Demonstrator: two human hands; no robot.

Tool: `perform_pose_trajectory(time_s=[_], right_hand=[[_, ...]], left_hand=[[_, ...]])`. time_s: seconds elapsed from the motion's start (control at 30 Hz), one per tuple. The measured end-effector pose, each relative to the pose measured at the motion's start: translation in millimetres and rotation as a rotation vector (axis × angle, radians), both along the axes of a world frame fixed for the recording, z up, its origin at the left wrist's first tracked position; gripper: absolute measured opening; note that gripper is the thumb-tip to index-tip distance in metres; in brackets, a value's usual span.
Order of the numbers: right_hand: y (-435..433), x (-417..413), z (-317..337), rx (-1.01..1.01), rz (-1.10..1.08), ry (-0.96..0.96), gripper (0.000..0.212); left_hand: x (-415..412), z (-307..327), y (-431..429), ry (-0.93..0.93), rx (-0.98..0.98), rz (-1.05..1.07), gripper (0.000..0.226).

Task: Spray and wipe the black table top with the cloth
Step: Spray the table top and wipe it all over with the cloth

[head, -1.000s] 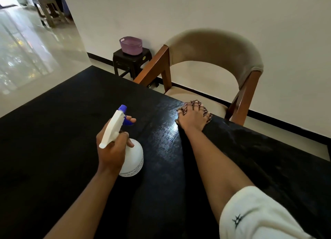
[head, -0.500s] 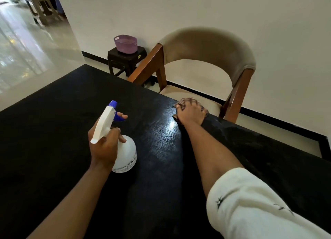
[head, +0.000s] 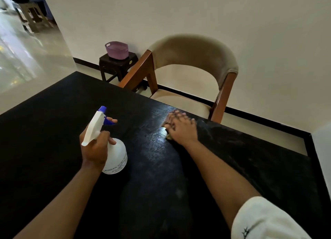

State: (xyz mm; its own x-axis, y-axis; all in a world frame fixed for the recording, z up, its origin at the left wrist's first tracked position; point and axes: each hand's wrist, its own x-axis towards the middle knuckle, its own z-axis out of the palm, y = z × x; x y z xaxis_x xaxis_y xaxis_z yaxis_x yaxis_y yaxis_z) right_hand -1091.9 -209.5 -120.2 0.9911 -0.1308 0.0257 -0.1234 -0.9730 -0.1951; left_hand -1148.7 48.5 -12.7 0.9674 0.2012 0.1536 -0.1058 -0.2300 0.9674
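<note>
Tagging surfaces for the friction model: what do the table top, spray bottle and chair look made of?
Table top: probably black-stained wood or veneer; fine grain lines show in the glare. Spray bottle: glossy white plastic, blue nozzle and trigger. Chair: brown wood frame, matte beige upholstery, likely fabric.

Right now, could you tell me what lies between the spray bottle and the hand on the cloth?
Nothing: the head view shows only bare, glinting table top between spray bottle and right hand.
</note>
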Motion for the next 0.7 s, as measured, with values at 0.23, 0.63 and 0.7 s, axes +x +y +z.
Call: perform_pose_trajectory(time_s=[0.23,0.63,0.7], right_hand=[[-53,-8,23,0.036,-0.427,-0.004,0.06],[-45,-54,34,-0.05,0.053,-0.029,0.067],[-89,-50,33,-0.039,-0.222,-0.038,0.065]], left_hand=[[-8,15,2,-0.031,-0.061,0.006,0.056],[-8,26,-20,-0.012,-0.082,0.042,0.037],[-9,25,-23,-0.004,-0.081,0.046,0.036]])
